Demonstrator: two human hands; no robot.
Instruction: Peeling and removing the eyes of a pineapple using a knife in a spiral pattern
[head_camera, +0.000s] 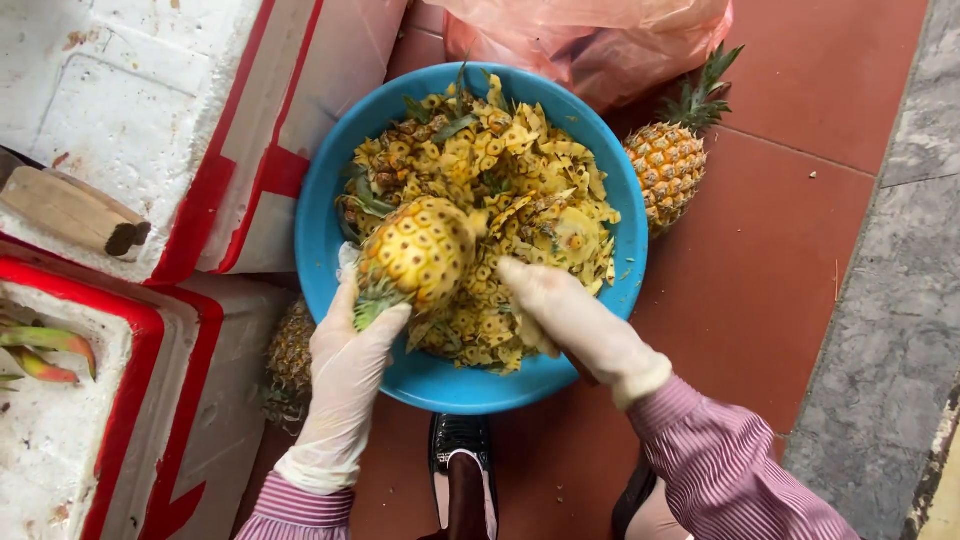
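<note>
My left hand (345, 355), in a thin white glove, grips a partly peeled yellow pineapple (420, 250) by its short green crown, holding it over a blue basin (325, 225). My gloved right hand (570, 320) is closed just right of the fruit, its fingers curled around something I cannot make out, perhaps a knife handle. The basin is heaped with pineapple peelings (510, 170).
A whole unpeeled pineapple (670, 160) lies on the red tile floor right of the basin, another (290, 355) sits left under its rim. White foam boxes with red tape (150, 130) stand at left, a pink plastic bag (600, 40) behind. My shoe (460, 440) is below the basin.
</note>
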